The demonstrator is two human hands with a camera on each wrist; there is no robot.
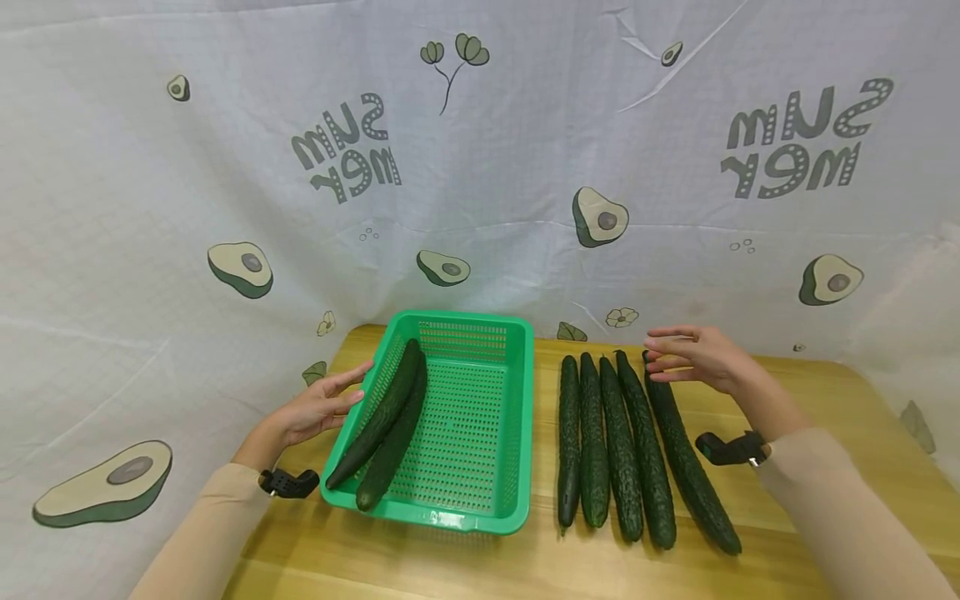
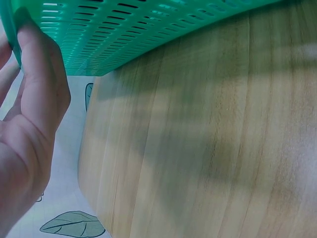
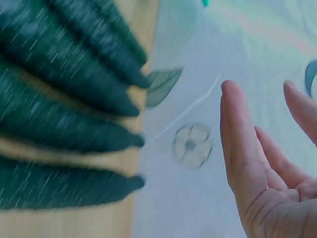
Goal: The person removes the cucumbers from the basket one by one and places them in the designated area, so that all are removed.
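Rightmost long dark-green cucumber (image 1: 686, 454), laid near-to-far, is overlapped at far end by nearer right hand (image 1: 697, 358), fingers parted, empty.

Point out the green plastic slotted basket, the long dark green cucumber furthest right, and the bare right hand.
Green plastic slotted basket (image 1: 461, 433): head view, on its bare floor.
Long dark green cucumber furthest right (image 1: 686, 458): head view, mid-body.
Bare right hand (image 1: 703, 360): head view, middle of the hand.

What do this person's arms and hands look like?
The left hand and right hand wear no gloves. The left sleeve and right sleeve are plain, long and pale beige. The left wrist device and right wrist device are small and black, with no cables visible.
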